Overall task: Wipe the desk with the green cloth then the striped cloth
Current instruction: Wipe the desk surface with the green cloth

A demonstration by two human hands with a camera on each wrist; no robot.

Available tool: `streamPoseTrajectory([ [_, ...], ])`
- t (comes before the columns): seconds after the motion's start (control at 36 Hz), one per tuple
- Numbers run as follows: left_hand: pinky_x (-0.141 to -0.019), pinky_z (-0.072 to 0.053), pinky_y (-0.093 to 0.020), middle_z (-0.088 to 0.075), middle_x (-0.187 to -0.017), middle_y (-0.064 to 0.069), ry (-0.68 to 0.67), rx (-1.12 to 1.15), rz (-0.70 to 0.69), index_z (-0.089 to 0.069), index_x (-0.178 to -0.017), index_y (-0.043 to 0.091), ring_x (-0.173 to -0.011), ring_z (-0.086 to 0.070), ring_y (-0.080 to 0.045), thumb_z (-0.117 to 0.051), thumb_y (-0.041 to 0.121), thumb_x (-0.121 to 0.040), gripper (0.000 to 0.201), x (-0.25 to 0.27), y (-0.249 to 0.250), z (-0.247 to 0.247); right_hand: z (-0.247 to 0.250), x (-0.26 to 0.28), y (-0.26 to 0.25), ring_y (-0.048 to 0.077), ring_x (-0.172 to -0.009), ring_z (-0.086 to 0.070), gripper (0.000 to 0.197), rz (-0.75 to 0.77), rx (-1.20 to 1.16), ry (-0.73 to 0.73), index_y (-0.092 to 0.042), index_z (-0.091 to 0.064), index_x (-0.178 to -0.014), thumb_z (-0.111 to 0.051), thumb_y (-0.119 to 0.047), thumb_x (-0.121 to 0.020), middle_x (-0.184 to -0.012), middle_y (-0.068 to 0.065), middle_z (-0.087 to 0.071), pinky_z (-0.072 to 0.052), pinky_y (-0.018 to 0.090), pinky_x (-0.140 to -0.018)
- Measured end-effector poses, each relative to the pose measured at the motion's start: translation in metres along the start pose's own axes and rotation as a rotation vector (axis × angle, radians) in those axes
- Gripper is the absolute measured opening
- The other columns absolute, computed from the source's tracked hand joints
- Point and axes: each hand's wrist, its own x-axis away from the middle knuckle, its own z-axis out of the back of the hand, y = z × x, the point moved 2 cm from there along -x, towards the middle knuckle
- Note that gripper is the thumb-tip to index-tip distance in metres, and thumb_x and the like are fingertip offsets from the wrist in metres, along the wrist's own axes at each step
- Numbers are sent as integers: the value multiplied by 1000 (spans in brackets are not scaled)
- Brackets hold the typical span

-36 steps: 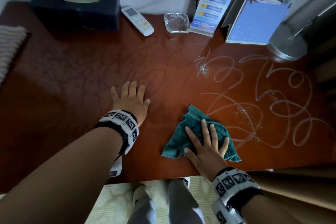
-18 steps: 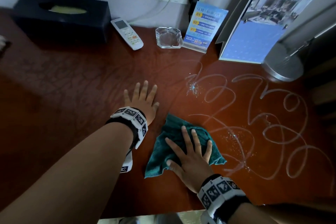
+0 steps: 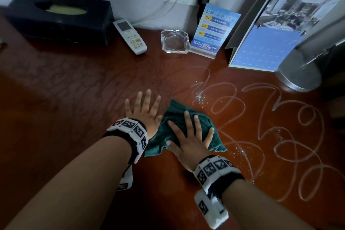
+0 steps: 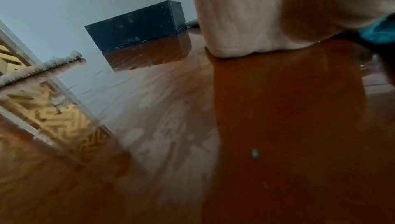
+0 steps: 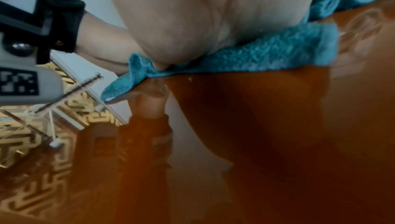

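The right hand (image 3: 190, 136) lies flat on the green cloth (image 3: 179, 117), fingers straight and spread, pressing the crumpled cloth onto the desk (image 3: 74, 99) near the front middle. Just to its left the left hand (image 3: 143, 110) rests palm-down on bare wood, fingers also spread, holding nothing; its thumb side sits just beside the cloth's edge and may touch it.

Now the key relation: the looping white streaks (image 3: 280, 127) and the scattered droplets (image 3: 198, 97) all lie to the right of the cloth and a little farther back, running in a band toward the lamp base (image 3: 298, 74). The right hand is clearly the nearer one, with the closest loops just off its little finger. So the coming sweep looks like a push rightward and away, with the left hand likely staying as a brace. The striped cloth (image 4: 40, 68) lies at the desk's far left edge, well apart from both hands.
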Motion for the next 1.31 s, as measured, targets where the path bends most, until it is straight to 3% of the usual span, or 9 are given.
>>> streamPoseTrajectory([
  [0.28,-108,19,-54,43,-145,1,-7,13,-13,29,-141,34,-137,35,-24,-7,45,-99,57,-1,-1,0,24,-38,0,20,-136,38,57,-55,-48,49,-57,4,-142,-24,-64,-94,-149,-12,38,24,64,-100],
  [0.72,-109,17,-54,40,-147,2,-3,-21,1,24,-144,34,-137,34,-23,-9,50,-98,59,-3,-3,-2,64,-92,-3,23,-141,29,56,-207,-222,91,-55,-1,-144,-26,-62,-94,-153,-8,32,14,67,-104],
  [0.83,-108,18,-54,41,-147,2,-15,-15,-9,25,-143,33,-136,35,-24,-7,50,-98,58,-3,-3,-1,89,-79,14,24,-146,10,48,-59,-198,64,-49,-13,-147,-27,-46,-101,-159,-8,13,-2,64,-112],
  [0.94,-109,17,-54,40,-147,1,-9,-11,-12,25,-144,33,-137,35,-24,-6,50,-98,58,-2,-3,0,110,-75,36,24,-144,-17,49,219,81,186,-35,-26,-148,-35,-19,-102,-160,-6,-4,-32,46,-109],
  [1.0,-110,17,-55,40,-147,1,-6,-14,-14,25,-144,32,-137,34,-24,-6,50,-98,58,-2,-3,0,113,-79,46,21,-146,-8,57,368,271,179,-35,-18,-150,-40,-16,-100,-160,-5,2,-25,45,-114],
  [1.06,-110,16,-55,40,-148,1,-3,-12,-15,25,-143,32,-137,34,-24,-6,50,-98,58,-2,-3,-1,111,-85,53,17,-146,11,60,495,455,104,-39,-4,-150,-38,-28,-101,-158,-8,14,-1,44,-119],
  [1.11,-110,16,-55,39,-148,1,9,-14,-14,25,-144,32,-138,33,-24,-6,50,-98,58,-3,-3,-1,109,-90,55,16,-143,23,61,615,620,38,-40,9,-147,-30,-42,-101,-155,-11,23,11,42,-116],
  [1.22,-111,15,-54,35,-150,1,49,-23,-1,22,-145,32,-140,30,-23,-8,51,-98,59,-3,-3,-4,105,-107,55,17,-142,25,62,741,698,20,-39,13,-145,-7,-58,-89,-153,-12,25,18,42,-113],
  [1.31,-112,13,-53,32,-152,2,85,-28,-5,20,-146,33,-141,27,-23,-9,51,-98,59,-3,-3,-4,105,-118,49,20,-144,16,62,780,688,21,-36,3,-147,-10,-57,-91,-156,-8,14,12,45,-115],
])
